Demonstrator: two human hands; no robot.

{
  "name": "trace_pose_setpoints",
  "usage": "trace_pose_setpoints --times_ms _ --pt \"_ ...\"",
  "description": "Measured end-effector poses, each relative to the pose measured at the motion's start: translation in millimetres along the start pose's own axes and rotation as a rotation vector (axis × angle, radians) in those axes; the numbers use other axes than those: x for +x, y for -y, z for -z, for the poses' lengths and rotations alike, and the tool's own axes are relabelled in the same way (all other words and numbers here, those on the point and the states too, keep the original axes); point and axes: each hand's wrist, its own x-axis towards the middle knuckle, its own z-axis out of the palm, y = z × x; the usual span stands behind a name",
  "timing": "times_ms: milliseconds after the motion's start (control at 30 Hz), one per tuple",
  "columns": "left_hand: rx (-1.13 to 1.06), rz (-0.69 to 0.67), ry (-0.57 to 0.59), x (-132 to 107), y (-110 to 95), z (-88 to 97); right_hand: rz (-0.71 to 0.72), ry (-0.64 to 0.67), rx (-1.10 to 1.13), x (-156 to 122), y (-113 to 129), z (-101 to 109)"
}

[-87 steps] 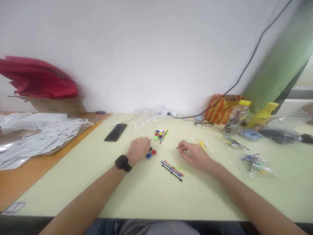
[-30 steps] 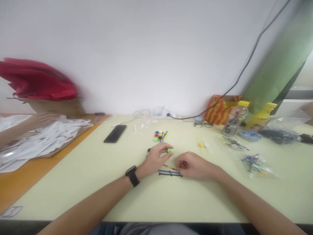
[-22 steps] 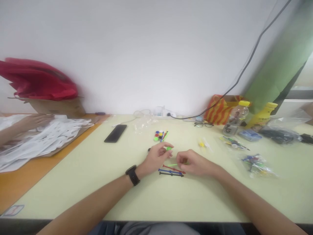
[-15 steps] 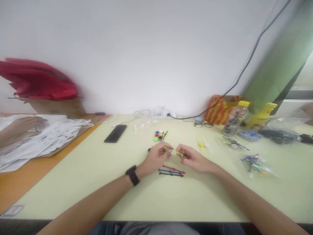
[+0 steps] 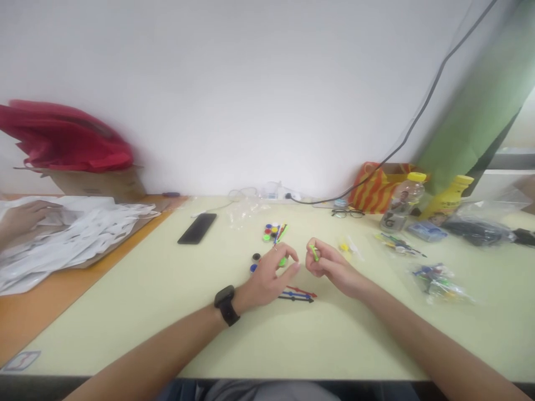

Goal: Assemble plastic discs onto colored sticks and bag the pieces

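My left hand (image 5: 267, 275), with a black watch on its wrist, pinches a small green round cap (image 5: 283, 261) between thumb and fingers. My right hand (image 5: 330, 267) is closed on a thin green stick (image 5: 313, 252), held upright close to the cap. On the pale table (image 5: 167, 289) below my hands lie red, blue and black sticks (image 5: 298, 294). A black cap (image 5: 256, 257) and a blue cap (image 5: 253, 268) sit just left of my left hand. A little pile of coloured caps and sticks (image 5: 273, 231) lies farther back.
A black phone (image 5: 197, 228) lies at the back left. Another person's hand (image 5: 20, 214) rests on white bags (image 5: 71, 234) at the far left. Glasses (image 5: 348, 212), bottles (image 5: 403, 206) and plastic bags of parts (image 5: 437, 281) stand on the right. A red bag (image 5: 62, 136) tops a carton.
My right hand picked the green stick up from the table and raised it upright. My left hand took a green cap and brought it toward the stick. The other person's hand drew back left.
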Motion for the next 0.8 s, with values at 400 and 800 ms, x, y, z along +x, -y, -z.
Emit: trace_pose_setpoints --times_ms 400,800 --pt "0.145 -0.286 -0.19 -1.4 14.1 -11.5 -0.009 0.012 0.107 0.1 -0.1 -4.0" --pt "0.202 -0.507 -0.295 -2.4 13.6 -13.2 -0.147 0.103 0.349 -2.8 -4.4 -5.3"
